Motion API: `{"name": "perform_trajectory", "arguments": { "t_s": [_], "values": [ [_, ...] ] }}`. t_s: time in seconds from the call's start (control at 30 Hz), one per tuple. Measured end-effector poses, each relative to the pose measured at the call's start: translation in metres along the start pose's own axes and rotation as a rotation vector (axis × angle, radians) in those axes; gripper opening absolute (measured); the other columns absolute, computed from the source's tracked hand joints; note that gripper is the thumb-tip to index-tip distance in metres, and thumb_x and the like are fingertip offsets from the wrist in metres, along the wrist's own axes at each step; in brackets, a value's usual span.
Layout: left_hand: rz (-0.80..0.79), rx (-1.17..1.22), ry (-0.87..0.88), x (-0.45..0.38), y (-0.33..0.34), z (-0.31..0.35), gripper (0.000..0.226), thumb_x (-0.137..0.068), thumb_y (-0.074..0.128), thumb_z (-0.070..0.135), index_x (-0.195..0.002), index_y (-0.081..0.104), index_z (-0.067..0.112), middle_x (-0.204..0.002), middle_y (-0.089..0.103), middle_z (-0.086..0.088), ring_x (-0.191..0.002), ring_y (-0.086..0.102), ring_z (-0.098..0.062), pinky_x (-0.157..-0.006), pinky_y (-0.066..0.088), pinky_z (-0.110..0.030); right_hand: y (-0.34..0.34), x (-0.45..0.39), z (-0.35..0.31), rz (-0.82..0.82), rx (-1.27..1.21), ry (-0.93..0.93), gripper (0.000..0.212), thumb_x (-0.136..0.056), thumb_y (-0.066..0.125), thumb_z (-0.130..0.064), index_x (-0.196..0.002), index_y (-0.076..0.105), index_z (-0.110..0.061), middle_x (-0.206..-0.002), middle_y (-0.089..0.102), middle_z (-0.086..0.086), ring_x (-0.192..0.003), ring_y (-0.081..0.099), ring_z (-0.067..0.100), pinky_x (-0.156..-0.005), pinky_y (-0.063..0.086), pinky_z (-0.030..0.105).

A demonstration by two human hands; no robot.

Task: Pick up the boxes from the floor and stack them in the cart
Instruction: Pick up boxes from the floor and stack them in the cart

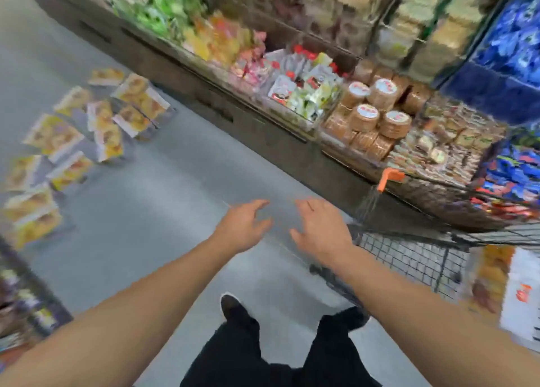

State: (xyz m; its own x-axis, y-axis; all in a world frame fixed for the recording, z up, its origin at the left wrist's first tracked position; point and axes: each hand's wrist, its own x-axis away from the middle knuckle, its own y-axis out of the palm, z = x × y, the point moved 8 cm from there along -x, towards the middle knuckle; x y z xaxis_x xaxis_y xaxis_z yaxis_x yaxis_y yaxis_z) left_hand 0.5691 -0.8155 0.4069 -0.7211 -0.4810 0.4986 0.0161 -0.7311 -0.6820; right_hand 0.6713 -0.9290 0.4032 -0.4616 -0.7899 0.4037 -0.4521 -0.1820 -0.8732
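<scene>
Both forearms reach forward over the person's dark trousers, the left hand [244, 226] and right hand [321, 229] empty, fingers loosely spread, close together above bare grey floor [163, 211]. Many yellow boxes [52, 137] lie scattered on the floor to the left, well apart from the hands. At least one similar box [496, 281] appears to sit in the wire cart [409, 258] at right, so most work seems left. Shelving borders the aisle beyond; open floor lies between.

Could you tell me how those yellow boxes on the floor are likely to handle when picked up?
The yellow boxes look flat and thin, so probably light and fairly stiff. Their faces seem glossy, perhaps slippery. Both hands are empty.
</scene>
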Motion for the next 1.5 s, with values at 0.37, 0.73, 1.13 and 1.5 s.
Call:
{"name": "perform_trajectory", "arguments": {
  "t_s": [0.37,0.73,1.13,1.5],
  "values": [
    [0.384,0.318,-0.368,0.099,-0.196,-0.292,0.053,-0.091,0.063,0.029,-0.141,0.049,0.019,-0.139,0.057,-0.004,-0.117,0.061,-0.021,-0.094,0.040,-0.023,0.010,-0.113,-0.337,-0.064,0.212,-0.409,0.060,-0.090,0.055,-0.044,-0.141,0.045,-0.013,-0.140,0.048,0.009,-0.132,0.039,0.029,-0.111,0.033,0.036],
    [0.644,0.505,-0.691,0.109,-0.344,-0.506,0.055,-0.090,0.062,0.031,-0.143,0.047,0.023,-0.141,0.054,0.001,-0.117,0.060,-0.019,-0.095,0.043,-0.030,0.021,-0.287,-0.576,-0.179,0.298,-0.717,0.059,-0.095,0.048,-0.040,-0.147,0.037,-0.012,-0.147,0.041,0.004,-0.138,0.033,0.025,-0.113,0.025,0.033],
    [0.851,0.701,-0.891,0.112,-0.478,-0.703,0.057,-0.091,0.063,0.024,-0.144,0.045,0.020,-0.144,0.052,-0.003,-0.122,0.058,-0.023,-0.097,0.044,-0.034,0.057,-0.430,-0.808,-0.311,0.414,-0.895,0.060,-0.095,0.050,-0.040,-0.145,0.038,-0.012,-0.146,0.042,0.008,-0.135,0.036,0.029,-0.112,0.030,0.038],
    [0.728,0.718,-0.949,0.077,-0.500,-0.961,0.054,-0.092,0.060,0.028,-0.144,0.046,0.021,-0.145,0.051,0.000,-0.125,0.055,-0.021,-0.098,0.039,-0.029,0.222,-0.530,-0.988,-0.427,0.365,-0.762,0.060,-0.094,0.052,-0.041,-0.145,0.039,-0.013,-0.147,0.041,0.008,-0.137,0.035,0.029,-0.109,0.037,0.042]
  ]
}}
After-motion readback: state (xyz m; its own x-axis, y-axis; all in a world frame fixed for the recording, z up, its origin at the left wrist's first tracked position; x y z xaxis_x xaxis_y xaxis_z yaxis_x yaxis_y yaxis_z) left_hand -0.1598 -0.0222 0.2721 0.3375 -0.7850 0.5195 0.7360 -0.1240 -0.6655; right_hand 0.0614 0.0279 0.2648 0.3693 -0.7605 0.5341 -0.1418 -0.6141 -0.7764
